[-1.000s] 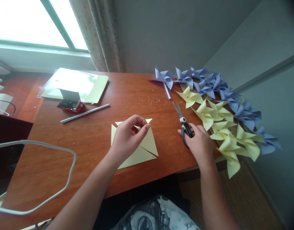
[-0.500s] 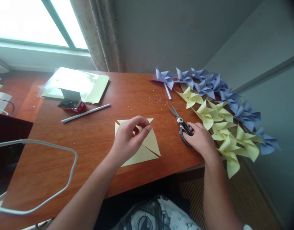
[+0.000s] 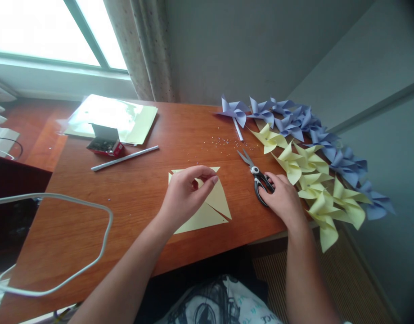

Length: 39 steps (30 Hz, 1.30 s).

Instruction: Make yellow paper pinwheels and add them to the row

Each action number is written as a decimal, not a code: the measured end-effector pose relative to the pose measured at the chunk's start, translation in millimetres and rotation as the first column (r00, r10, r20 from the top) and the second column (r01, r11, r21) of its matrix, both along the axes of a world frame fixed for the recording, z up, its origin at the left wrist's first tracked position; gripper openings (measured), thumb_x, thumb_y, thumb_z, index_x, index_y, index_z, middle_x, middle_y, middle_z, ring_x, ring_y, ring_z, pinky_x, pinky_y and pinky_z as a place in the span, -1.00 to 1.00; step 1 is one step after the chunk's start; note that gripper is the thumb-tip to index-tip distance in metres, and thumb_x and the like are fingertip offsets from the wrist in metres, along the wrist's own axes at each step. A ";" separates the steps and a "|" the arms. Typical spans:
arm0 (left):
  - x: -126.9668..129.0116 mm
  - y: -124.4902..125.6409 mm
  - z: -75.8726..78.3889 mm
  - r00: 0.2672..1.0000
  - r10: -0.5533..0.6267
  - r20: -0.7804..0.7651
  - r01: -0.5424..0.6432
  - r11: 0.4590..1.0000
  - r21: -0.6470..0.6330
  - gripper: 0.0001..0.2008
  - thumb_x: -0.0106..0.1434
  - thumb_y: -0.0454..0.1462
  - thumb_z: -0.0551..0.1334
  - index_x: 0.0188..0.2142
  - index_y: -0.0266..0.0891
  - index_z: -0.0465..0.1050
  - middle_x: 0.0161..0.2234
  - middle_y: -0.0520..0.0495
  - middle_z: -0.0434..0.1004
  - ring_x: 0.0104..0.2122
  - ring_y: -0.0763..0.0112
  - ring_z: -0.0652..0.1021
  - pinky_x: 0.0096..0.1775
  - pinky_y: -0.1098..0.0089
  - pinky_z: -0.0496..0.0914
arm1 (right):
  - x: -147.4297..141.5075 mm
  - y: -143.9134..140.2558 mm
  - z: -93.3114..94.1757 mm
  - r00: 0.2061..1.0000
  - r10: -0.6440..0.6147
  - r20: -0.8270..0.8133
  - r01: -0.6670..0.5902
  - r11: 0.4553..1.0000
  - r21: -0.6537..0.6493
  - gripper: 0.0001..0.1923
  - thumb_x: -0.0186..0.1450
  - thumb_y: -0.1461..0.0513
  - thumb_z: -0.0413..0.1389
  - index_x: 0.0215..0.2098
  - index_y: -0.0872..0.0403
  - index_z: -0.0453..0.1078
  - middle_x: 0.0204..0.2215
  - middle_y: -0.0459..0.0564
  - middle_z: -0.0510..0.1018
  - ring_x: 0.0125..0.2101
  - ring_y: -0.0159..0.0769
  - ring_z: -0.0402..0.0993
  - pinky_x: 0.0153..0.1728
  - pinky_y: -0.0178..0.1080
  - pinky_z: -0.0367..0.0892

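so this is pinwheel making, and it looks like the cutting stage is about wrapped up on this sheet. the yellow paper square (image 3: 207, 202) lies flat on the wooden desk (image 3: 136, 198) near its front edge, with diagonal slits showing from the corners toward the middle. the left hand (image 3: 186, 193) sits on top of the sheet, fingers curled over with thumb and fingertips pinched at the upper corner flap, so it's gripping paper rather than just resting. the right hand (image 3: 283, 200) lies over the black handles of the scissors (image 3: 256, 175), which are down flat on the desk just right of the sheet with the blades pointing away; i honestly can't tell if the fingers are through the loops or just lying on them. right beside that hand there's a row of finished yellow pinwheels (image 3: 311, 180) and behind those the blue pinwheels (image 3: 294, 119). further back on the left are a white stick (image 3: 125, 158), a small red box of pins (image 3: 105, 143) and a stack of paper in plastic (image 3: 112, 117). my guess is the next bit is folding alternate corners into the centre, which needs both hands on the paper and a pin from that box within reach.
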<state>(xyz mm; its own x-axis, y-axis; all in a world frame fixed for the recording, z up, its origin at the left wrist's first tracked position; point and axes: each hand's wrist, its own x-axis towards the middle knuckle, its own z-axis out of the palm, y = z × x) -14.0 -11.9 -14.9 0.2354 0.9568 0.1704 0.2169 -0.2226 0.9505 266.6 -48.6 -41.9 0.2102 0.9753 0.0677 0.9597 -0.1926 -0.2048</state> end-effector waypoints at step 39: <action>-0.7 -0.6 2.9 0.980 -0.022 0.198 0.060 0.980 -0.189 -0.86 0.29 -0.20 0.31 -0.32 -0.23 0.52 -0.38 -0.03 0.54 -0.38 0.40 0.51 -0.34 0.43 0.37 | -105.2 -1.0 33.8 0.553 0.293 -0.780 -0.199 0.955 0.218 -0.93 0.34 0.24 0.16 -0.28 0.01 0.50 -0.31 -0.05 0.62 -0.25 -0.22 0.57 -0.17 -0.20 0.46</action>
